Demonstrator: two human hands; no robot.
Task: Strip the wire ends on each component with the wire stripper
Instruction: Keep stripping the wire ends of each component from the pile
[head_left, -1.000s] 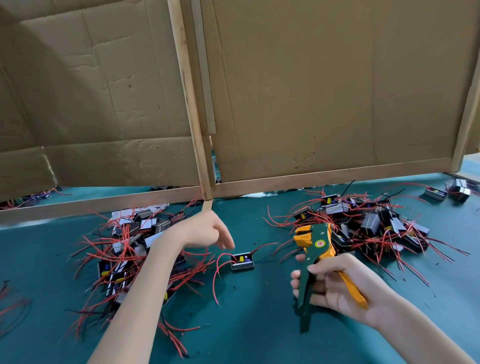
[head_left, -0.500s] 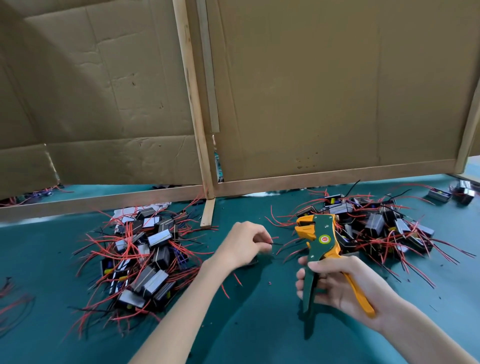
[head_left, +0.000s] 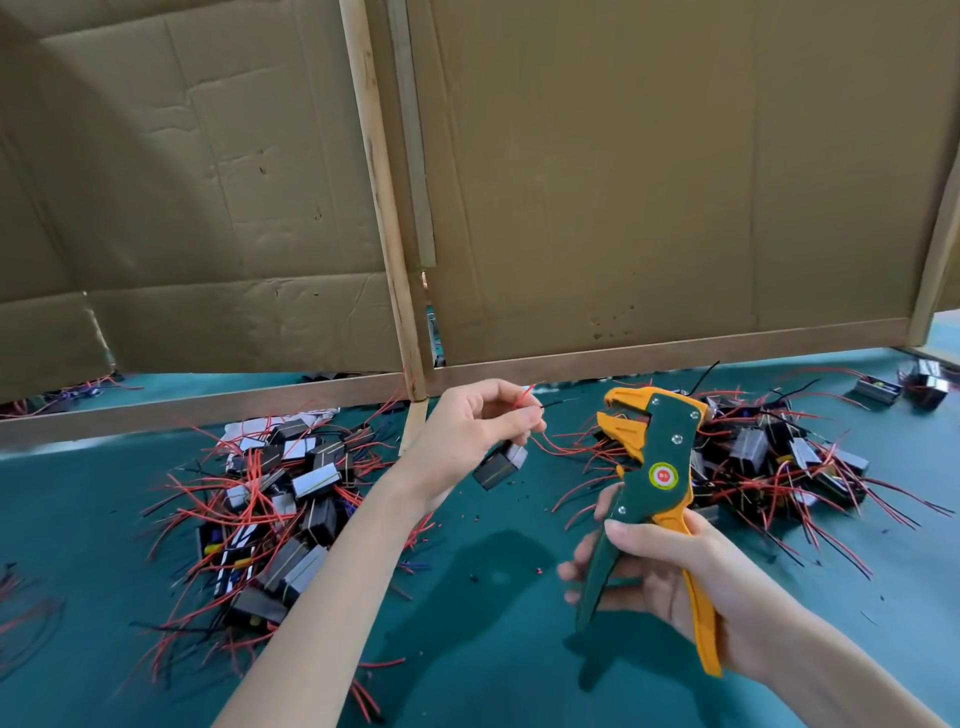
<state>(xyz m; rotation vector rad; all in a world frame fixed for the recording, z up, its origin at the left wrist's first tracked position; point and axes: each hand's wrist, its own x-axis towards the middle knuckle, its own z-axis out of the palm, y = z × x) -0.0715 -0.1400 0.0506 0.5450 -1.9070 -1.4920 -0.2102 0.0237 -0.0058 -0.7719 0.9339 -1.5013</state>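
Component (head_left: 500, 466): a small dark block hanging below the left hand (head_left: 475, 423), whose fingers (head_left: 519, 415) pinch its red and black wires just above it. The free wire ends (head_left: 550, 404) point right, toward the wire stripper (head_left: 657, 457). The right hand (head_left: 670, 577) holds the stripper nearly upright, wrapped round both handles. Its jaws are parted and face left, about level with the wire ends and near them, not touching. The likely next move is a sideways feed of the ends, along their long axis, into the open jaws; the gap between looks unobstructed. On the table (head_left: 493, 649) lie a left pile (head_left: 291, 499) and a right pile (head_left: 779, 457), the latter close behind the stripper head.
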